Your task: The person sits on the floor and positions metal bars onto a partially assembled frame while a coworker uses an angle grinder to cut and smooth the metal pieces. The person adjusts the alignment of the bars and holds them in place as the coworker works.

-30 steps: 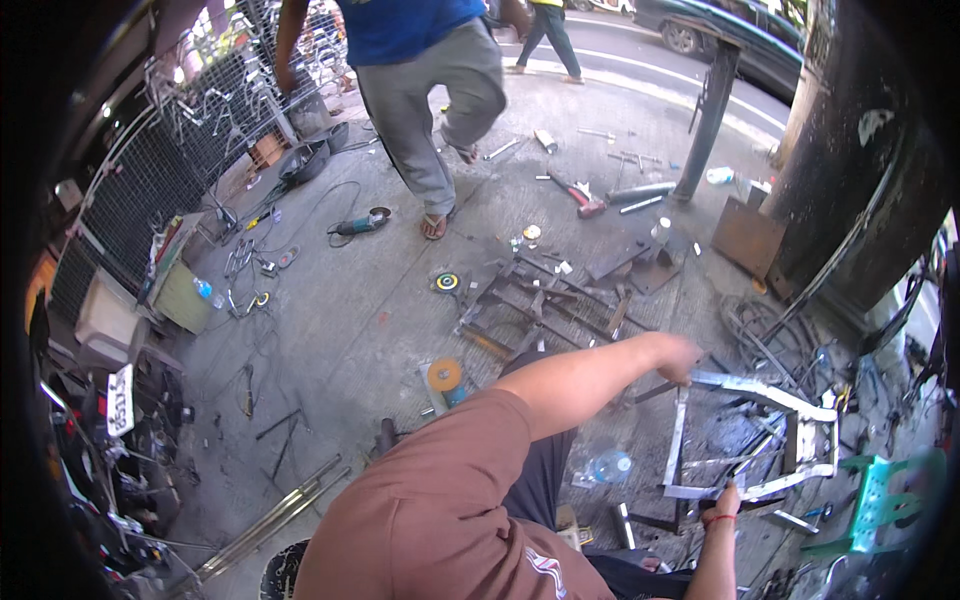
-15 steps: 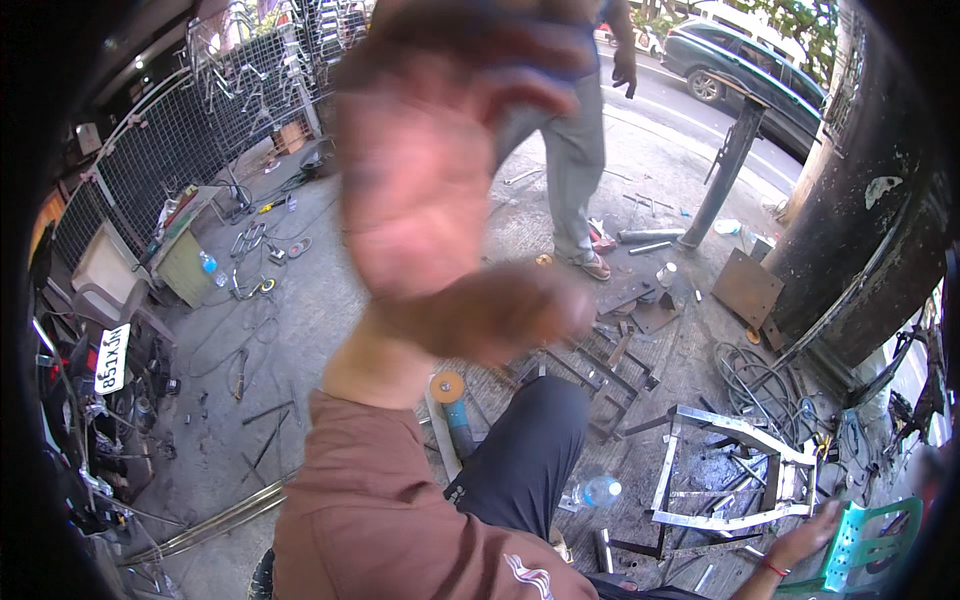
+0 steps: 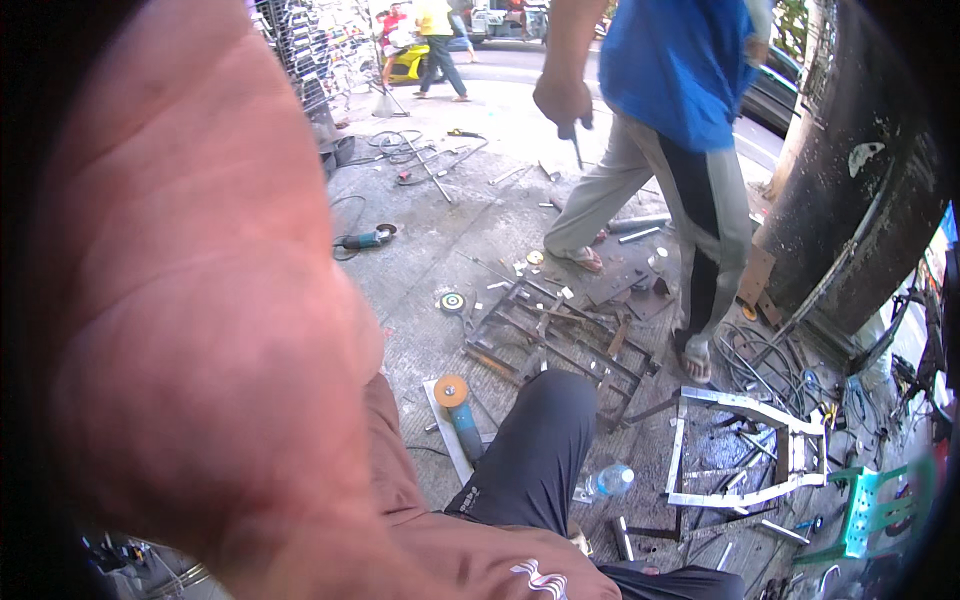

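Note:
My left hand (image 3: 215,330) is raised very close to the camera and fills the left side of the head view. Its palm and wrist show, but the fingers are cut off by the picture's edge, so I cannot see whether they hold anything. My right hand is out of view. By my bent knee (image 3: 545,430) an angle grinder (image 3: 465,430) with a tan disc rests on the ground. Close to it, a clear plastic bottle (image 3: 610,480) stands to the right.
A person (image 3: 670,90) in a blue shirt walks ahead, gripping a thin dark tool. Dark steel frames (image 3: 590,335), a silver metal frame (image 3: 735,402) and a green plastic chair (image 3: 860,515) are ahead and right. Another grinder (image 3: 368,239) lies farther off. A dark post (image 3: 850,200) rises at right.
My left hand has come closer to the camera and shifted left. My right hand has left the view near the green chair. The other person has moved nearer and to the right.

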A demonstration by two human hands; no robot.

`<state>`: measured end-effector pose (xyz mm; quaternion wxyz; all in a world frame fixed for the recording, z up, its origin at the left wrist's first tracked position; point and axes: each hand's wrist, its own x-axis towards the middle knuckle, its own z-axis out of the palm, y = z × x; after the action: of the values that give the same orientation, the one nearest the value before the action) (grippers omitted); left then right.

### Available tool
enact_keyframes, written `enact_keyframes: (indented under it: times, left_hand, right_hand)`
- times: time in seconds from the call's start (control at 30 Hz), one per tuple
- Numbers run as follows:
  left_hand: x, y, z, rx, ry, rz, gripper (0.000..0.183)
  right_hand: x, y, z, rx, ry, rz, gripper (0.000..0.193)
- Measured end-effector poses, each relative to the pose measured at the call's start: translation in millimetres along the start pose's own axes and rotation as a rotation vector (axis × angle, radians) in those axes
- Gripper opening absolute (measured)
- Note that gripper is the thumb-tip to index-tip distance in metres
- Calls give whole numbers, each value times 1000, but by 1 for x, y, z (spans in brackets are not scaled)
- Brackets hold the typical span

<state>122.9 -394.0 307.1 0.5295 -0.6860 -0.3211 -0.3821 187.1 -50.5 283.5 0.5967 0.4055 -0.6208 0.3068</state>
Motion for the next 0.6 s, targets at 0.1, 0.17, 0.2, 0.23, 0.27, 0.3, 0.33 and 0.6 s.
enact_keyframes:
  times: [0.1,0.17,0.2,0.23,0.27,0.3,0.33,0.6]
  left_hand:
    - [1,-10,-6,-4,13,0,54]
    - [3,-15,-10,-14,12,-4,53]
    - [3,-13,-7,-22,9,6,53]
    - [3,-16,-8,-25,10,1,53]
    - [2,-18,-8,-23,20,-5,53]
    - [2,-22,-10,-25,25,-11,52]
    - [1,-25,-10,-31,19,-11,52]
    - [2,-31,-4,-131,-10,153,49]
  right_hand:
    - [-2,-2,3,-5,-19,14,53]
    - [-6,-3,3,-15,-18,26,52]
    - [-9,-4,4,-17,-19,34,51]
    - [-11,-5,3,-21,-21,42,51]
    - [-12,-5,1,-29,-29,49,50]
    - [-13,-4,2,-34,-29,59,49]
    - [-14,-3,3,-47,-27,66,49]
    - [-33,5,15,-129,-15,89,44]
